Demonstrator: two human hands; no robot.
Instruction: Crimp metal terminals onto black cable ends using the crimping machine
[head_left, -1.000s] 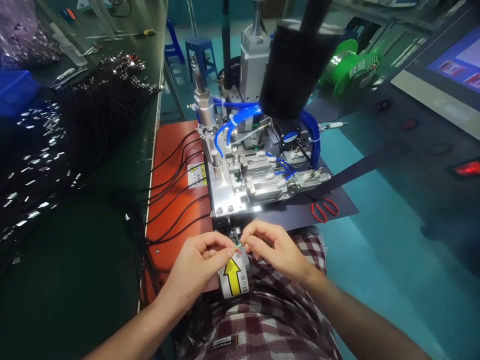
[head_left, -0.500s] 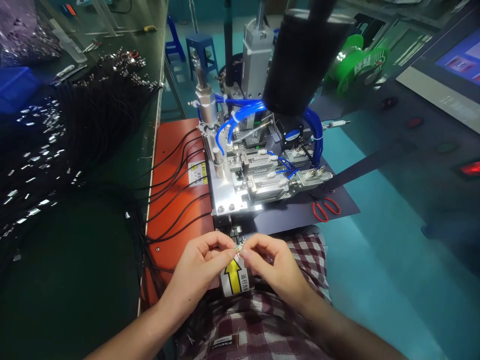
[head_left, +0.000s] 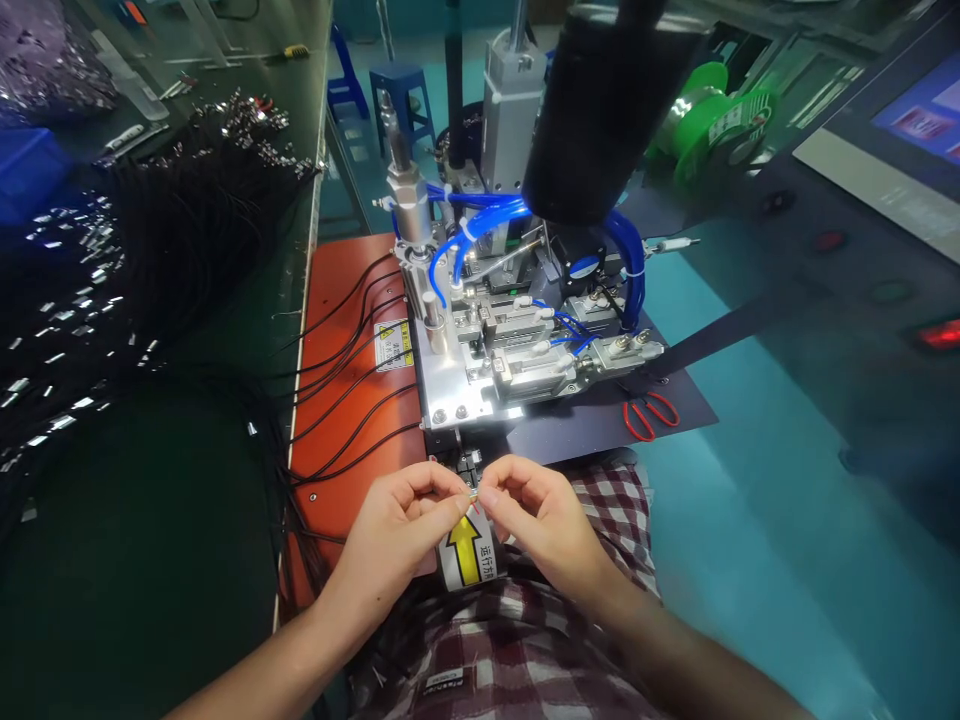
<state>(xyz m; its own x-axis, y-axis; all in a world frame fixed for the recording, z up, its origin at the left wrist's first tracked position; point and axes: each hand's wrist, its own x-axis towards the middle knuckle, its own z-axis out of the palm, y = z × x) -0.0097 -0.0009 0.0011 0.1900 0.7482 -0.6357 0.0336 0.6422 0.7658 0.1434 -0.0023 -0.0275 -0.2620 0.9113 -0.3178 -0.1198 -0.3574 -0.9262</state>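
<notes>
Thin coloured wires (head_left: 474,495), a red strand among them, show between my fingertips in front of the machine. My left hand (head_left: 409,520) is closed, thumb and forefinger pinching the wires from the left. From the right, my right hand (head_left: 536,508) pinches at the same wires, its fingertips nearly meeting the left ones. The rest of what they hold is hidden by the fingers. Below the wires is a white label with a yellow arrow (head_left: 465,552). Just behind the fingertips sits a small black and metal fixture (head_left: 469,465) of the machine (head_left: 517,340).
Several black cables (head_left: 352,385) cross the orange plate (head_left: 330,300) to the machine. A large heap of black cables (head_left: 187,210) covers the bench at left. Red-handled scissors (head_left: 651,415) lie on the dark plate at right. A black cylinder (head_left: 600,130) hangs over the machine.
Both hands stay almost in place, with small finger movements. The red strand now shows more clearly below the fingertips, where green and white strands were plainer before.
</notes>
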